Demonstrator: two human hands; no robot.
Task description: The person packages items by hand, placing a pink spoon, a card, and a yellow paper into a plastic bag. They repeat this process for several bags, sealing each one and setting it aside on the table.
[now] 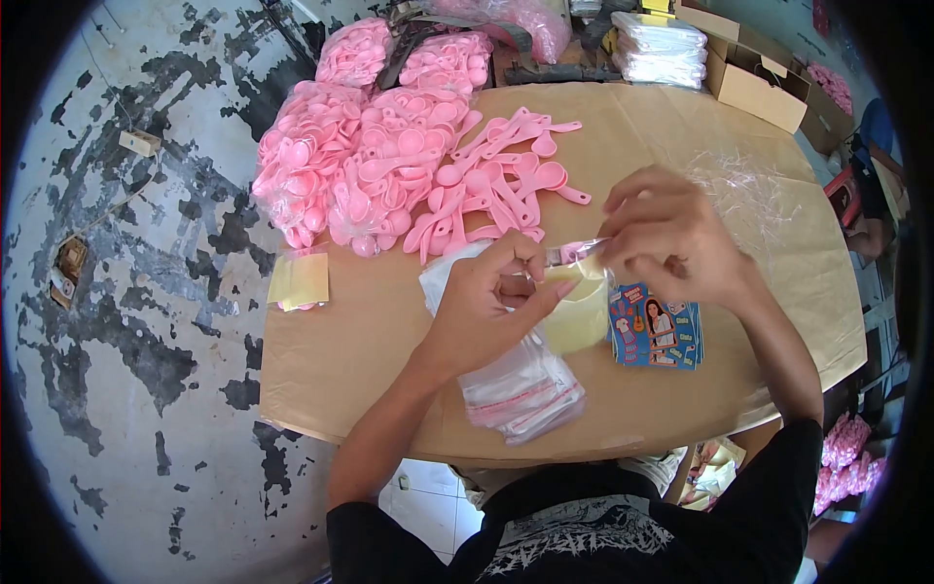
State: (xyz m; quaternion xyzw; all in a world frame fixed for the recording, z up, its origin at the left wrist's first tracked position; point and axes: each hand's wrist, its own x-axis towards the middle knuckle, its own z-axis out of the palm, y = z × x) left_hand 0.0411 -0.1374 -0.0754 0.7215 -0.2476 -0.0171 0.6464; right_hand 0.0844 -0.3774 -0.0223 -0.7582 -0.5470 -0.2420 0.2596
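Above the brown table (370,360), my left hand (496,302) pinches the left side of a clear plastic bag (576,316) with a pale yellow card inside. At the bag's upper right edge, my right hand (666,238) has its fingers closed on the plastic. A bit of pink shows at the bag's top, between the hands. Under my left hand lies a stack of clear bags (520,389) with red strips. Blue printed cards (657,331) lie in a pile below my right hand. Loose pink spoons (496,190) are spread beyond my hands.
Plastic bags of pink spoons (360,156) are heaped at the back left. A packed yellow card (300,280) lies at the left edge. Clear plastic strips (749,190) are scattered at the right. Behind stand a cardboard box (764,88) and stacked clear packets (660,49).
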